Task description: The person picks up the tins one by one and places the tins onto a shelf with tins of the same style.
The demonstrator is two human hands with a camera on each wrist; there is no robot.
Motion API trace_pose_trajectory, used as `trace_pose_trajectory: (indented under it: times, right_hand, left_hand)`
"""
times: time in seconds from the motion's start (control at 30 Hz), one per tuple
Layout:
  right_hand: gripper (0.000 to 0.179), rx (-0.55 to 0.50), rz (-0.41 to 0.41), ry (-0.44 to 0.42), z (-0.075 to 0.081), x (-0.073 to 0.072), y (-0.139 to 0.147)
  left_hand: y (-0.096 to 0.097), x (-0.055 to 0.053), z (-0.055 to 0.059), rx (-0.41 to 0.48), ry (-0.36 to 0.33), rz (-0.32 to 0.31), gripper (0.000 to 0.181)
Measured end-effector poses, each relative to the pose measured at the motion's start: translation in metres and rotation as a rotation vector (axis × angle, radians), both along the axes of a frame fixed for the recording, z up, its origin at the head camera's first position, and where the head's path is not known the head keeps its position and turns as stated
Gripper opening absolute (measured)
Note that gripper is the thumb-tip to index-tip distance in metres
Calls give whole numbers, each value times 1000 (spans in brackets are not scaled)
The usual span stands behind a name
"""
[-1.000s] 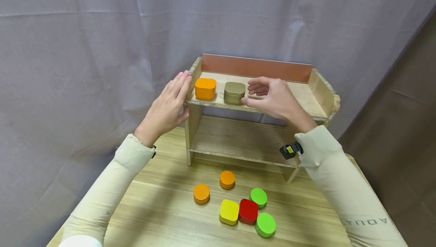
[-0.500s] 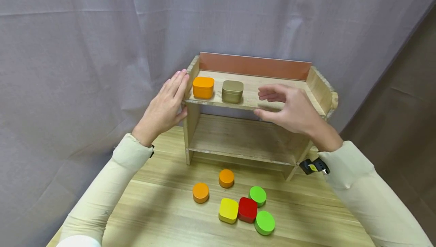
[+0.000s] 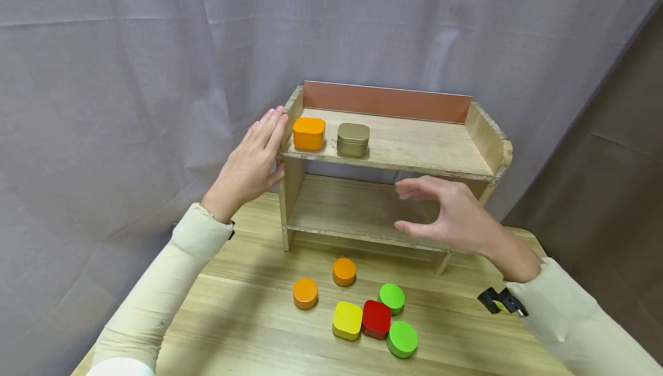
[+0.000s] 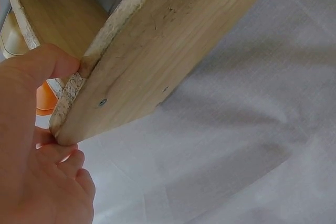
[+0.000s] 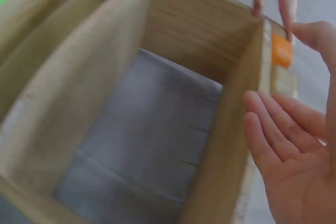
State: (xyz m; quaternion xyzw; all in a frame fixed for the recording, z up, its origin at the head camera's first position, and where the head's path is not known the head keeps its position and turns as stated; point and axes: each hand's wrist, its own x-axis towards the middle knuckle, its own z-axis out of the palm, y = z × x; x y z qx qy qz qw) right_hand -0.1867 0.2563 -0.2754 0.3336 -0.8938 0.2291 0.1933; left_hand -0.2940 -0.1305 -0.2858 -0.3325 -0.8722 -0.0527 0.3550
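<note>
My left hand grips the left side panel of a small two-tier wooden shelf. In the left wrist view the thumb presses the panel's edge and the fingers meet its corner. My right hand holds nothing; it hovers before the lower tier, thumb and fingers spread apart. On the top tier an orange rounded-square tin stands at the left end, with an olive-gold tin of like shape to its right, a gap between them.
On the wooden table before the shelf lie two orange round tins, a yellow square tin, a red square tin and two green round tins. A grey curtain hangs behind.
My right hand has left the olive-gold tin, pulled away to the right, then come down in front of the lower tier. My left hand stays on the side panel.
</note>
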Motion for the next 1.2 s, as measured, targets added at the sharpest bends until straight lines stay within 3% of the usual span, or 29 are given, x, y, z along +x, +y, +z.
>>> trace_pose_trajectory:
  times: [0.37, 0.67, 0.83, 1.2]
  right_hand:
    - [61, 51, 80, -40, -58, 25, 10]
    - [60, 78, 87, -140, -103, 41, 10]
    - [57, 87, 107, -252, -126, 45, 11]
    - [56, 103, 53, -352, -170, 57, 19]
  left_hand:
    - [0, 0, 0, 8, -1, -9, 95]
    - [-2, 0, -1, 11, 4, -15, 95]
    - [-2, 1, -1, 16, -16, -10, 96]
    - [-1, 0, -1, 11, -32, -3, 94]
